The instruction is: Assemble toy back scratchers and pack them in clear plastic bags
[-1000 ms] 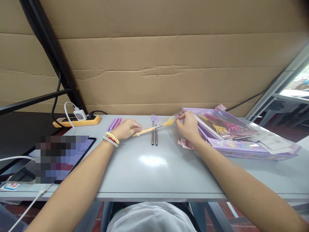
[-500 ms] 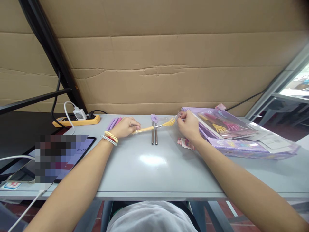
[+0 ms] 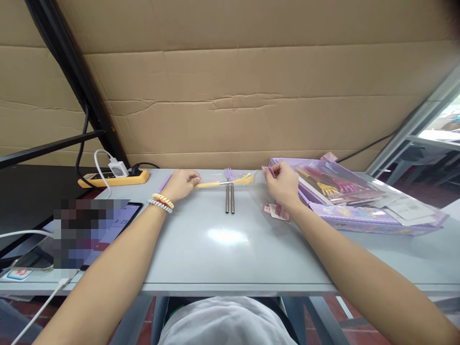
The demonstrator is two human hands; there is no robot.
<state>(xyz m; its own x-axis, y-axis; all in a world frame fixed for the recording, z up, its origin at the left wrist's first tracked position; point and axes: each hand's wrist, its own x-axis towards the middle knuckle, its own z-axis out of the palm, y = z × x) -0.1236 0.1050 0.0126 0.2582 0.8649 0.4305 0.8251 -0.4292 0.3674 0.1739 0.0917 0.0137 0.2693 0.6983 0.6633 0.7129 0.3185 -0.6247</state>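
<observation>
My left hand (image 3: pixel 181 186) pinches the handle end of a yellow hand-shaped back scratcher (image 3: pixel 209 184), stretched sideways above the table in clear plastic. My right hand (image 3: pixel 285 184) is closed on the pink-topped end of a clear plastic bag (image 3: pixel 260 187), beside the scratcher's yellow claw. Whether the scratcher is still partly inside that bag, I cannot tell. Under the yellow scratcher lie two back scratchers (image 3: pixel 230 197) with purple claws and metal rods. A purple handle (image 3: pixel 165 183) shows beside my left wrist, partly hidden.
At right, a purple box (image 3: pixel 345 221) with clear film holds bagged yellow and pink scratchers (image 3: pixel 332 188). Pink cards (image 3: pixel 277 212) lie beside it. On the left are a yellow power strip (image 3: pixel 115 179), a charger with cable (image 3: pixel 118 167) and a tablet (image 3: pixel 122 225).
My left hand has moved slightly left and up with the yellow scratcher, which is now nearly level. Its claw has shifted away from my right hand, and the pink card shows more.
</observation>
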